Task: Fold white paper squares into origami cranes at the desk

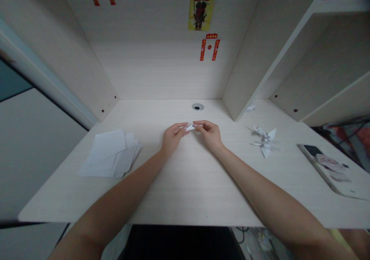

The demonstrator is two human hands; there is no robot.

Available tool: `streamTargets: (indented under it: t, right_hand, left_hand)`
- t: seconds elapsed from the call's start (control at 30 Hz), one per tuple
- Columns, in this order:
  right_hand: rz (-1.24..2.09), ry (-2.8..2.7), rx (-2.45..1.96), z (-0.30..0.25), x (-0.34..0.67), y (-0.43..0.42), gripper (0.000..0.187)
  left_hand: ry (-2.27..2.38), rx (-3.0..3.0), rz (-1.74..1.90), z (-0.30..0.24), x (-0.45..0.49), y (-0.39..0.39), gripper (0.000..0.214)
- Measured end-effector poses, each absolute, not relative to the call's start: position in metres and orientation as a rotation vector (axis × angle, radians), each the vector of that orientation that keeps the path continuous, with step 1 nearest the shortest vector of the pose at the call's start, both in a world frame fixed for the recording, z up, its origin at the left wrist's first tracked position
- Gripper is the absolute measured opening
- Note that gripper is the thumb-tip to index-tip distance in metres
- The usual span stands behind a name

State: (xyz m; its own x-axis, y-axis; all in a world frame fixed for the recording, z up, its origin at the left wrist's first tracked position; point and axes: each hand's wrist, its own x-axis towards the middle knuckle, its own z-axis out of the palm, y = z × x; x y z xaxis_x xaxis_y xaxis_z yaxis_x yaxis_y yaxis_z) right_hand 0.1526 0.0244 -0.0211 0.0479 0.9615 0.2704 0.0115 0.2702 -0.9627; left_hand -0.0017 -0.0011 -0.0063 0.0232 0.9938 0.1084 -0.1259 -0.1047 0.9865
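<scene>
White paper piece (pixel 190 127): narrow folded strip, pinched at both ends over the middle of the pale wood-grain desk (pixel 185 190). I could not tell whether it touched the surface.
Left hand (pixel 173 136): closed in a pinch on the paper's left end, not released.
Right hand (pixel 208 134): same pinch on the right end, not released. My fingers hid most of the paper, so I could not tell its exact shape.
Handling: my judgement was very light, thin and soft. It looked easy to crush or tear at the narrow ends. Best hold was a light pinch on the thicker folded part, not the tips.
Paper stack (pixel 115 154): loose white rectangular sheets, slightly fanned, on the desk left of my left hand.
Paper cranes (pixel 263 141): two white folded birds lying close together, right of my right hand. I could not tell if they touched.
Paper scrap (pixel 250 108): small white bit farther back, by the right-hand panel.
Booklet (pixel 326 167): glossy printed item at the far right of the desk, exact kind unclear.
Cable grommet (pixel 197 106): dark round hole near the back of the desk, beyond my hands.
Back panel (pixel 156 69): carried a yellow poster (pixel 202 5) and red paper hangings (pixel 209 48).
</scene>
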Motion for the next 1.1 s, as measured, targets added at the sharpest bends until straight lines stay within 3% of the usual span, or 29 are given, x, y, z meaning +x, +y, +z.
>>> streamTargets:
  t: [0.3, 0.67, 0.83, 0.97, 1.1]
  right_hand:
    - [0.905, -1.381, -1.048, -0.025, 0.151, 0.026, 0.026]
    - [0.983, -1.316, -0.969, -0.02, 0.149, 0.023, 0.024]
    - [0.799, -1.497, -1.008, -0.015, 0.151, 0.018, 0.024]
    - [0.7, -1.566, -0.973, -0.014, 0.15, 0.014, 0.041]
    - [0.807, -1.455, -0.934, -0.017, 0.146, 0.016, 0.064]
  left_hand:
    - [1.087, 1.213, 1.284, -0.006, -0.002, -0.001, 0.028]
    - [1.047, 1.183, 1.248, -0.009, -0.004, 0.002, 0.039]
    - [1.094, 1.259, 1.193, -0.013, -0.005, 0.005, 0.039]
    - [1.09, 1.317, 1.159, -0.016, -0.005, 0.006, 0.035]
    - [1.094, 1.337, 1.154, -0.019, -0.005, 0.007, 0.033]
